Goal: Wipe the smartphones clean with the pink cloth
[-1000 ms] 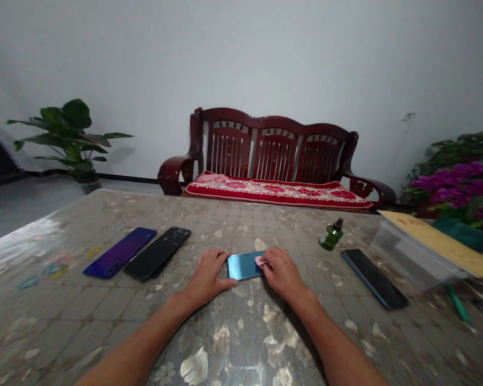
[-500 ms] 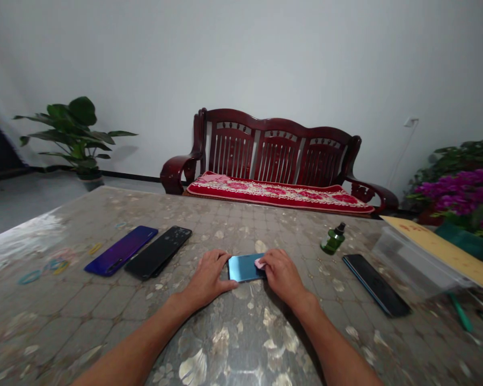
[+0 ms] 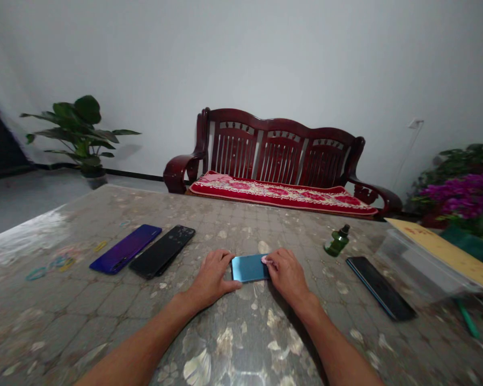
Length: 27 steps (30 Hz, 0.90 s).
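A phone with a shiny blue face lies flat on the patterned tablecloth, its long side running left to right. My left hand grips its left end, fingers at the far edge and thumb at the near edge. At the other end, my right hand pinches a small pale pink cloth against the phone's surface. To the left lie a purple-blue phone and a dark phone, side by side. Another dark phone rests to the right of my right hand.
A green spray bottle stands right of centre. A clear plastic box with a yellow sheet on top sits at the right, near a green-handled tool. Coloured rubber bands lie left. A wooden bench stands beyond the table.
The right hand and the pink cloth have slid slightly toward the phone's right end. The left hand keeps its grip. The whole view has shifted a little.
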Tool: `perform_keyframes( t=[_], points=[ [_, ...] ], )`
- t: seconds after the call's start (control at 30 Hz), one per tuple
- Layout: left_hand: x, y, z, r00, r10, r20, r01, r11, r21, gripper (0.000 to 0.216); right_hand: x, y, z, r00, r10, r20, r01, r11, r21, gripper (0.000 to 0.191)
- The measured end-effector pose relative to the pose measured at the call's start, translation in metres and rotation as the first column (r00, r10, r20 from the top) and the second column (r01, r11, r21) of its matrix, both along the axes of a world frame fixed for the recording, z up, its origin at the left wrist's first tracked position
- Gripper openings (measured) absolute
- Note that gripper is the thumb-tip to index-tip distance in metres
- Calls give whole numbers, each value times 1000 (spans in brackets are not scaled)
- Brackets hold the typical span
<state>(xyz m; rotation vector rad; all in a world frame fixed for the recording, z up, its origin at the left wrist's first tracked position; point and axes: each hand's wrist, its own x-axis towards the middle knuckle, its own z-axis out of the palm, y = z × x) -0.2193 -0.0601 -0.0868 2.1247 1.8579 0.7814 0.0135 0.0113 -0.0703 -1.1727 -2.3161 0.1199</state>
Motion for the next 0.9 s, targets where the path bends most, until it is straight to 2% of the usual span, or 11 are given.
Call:
perform_keyframes(
  t=[0.17, 0.37, 0.43, 0.53, 0.6, 0.8, 0.9],
  points=[
    [1, 0, 1, 1000, 9, 4, -9, 1000, 6, 55, -2, 8, -5, 999, -35, -13, 35, 999, 7, 22],
    [2, -1, 5, 1000, 6, 14, -6, 1000, -15, 55, -16, -4, -5, 980, 200, 8, -200, 980, -10, 27],
    [2, -2, 7, 1000, 5, 19, -5, 1000, -15, 54, -14, 0, -5, 986, 169, 5, -169, 986, 0, 28],
    [2, -3, 8, 1000, 3, 26, -3, 1000, -20, 54, -8, 10, -6, 1000, 29, 2, -29, 999, 30, 29],
    [3, -3, 8, 999, 3, 32, -2, 1000, -26, 55, -8, 13, -7, 1000, -13, -3, 13, 999, 34, 29],
    [2, -2, 5, 999, 3, 39, -3, 1000, -12, 54, -20, 0, -6, 980, 193, -41, -194, 981, -31, 32],
    [2, -2, 3, 999, -3, 34, 4, 1000, -12, 56, -20, -5, -1, 988, 154, 13, -153, 987, -42, 36]
  ],
)
